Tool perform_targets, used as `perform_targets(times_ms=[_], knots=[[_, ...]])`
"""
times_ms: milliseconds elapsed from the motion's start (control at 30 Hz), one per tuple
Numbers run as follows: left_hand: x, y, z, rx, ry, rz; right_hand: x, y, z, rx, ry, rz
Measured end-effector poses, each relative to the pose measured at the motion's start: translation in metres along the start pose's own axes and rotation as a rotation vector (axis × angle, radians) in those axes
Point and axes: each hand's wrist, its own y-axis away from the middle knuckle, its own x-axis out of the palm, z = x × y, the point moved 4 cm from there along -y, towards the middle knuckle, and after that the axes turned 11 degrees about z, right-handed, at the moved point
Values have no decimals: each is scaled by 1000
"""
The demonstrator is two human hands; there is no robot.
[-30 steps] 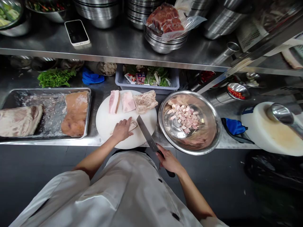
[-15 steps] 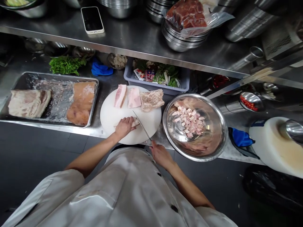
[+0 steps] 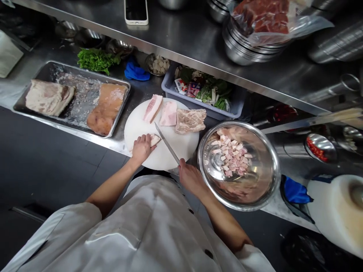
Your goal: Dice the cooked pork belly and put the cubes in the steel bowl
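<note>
On the round white cutting board, my left hand is closed over a strip of pork, whose end shows past the fingers. My right hand grips the handle of a long knife, the blade lying slantwise over the board, a little apart from the strip. Along the board's far side lie three more pieces: a pork belly strip, a pale pink slab and a browner slab. To the right, a large steel bowl holds diced pork.
A metal tray with two big pork slabs stands left. Behind the board are a lilac bin of greens and packets, a blue cloth and leafy greens. Overhead, a steel shelf carries a phone and stacked bowls.
The camera view has turned, so the scene appears tilted. My left hand has shifted left on the board with the pork strip, and the knife blade now lies farther from the fingers.
</note>
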Motion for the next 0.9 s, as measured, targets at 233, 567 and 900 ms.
perform_targets(times_ms=[233,567,900], knots=[[0,-1,4,193,166,-50,-11,25,17,-45,146,20],[5,-5,5,244,202,-73,-46,-22,43,-34,170,217],[4,-1,11,253,302,-233,-40,-91,59,20,194,127]])
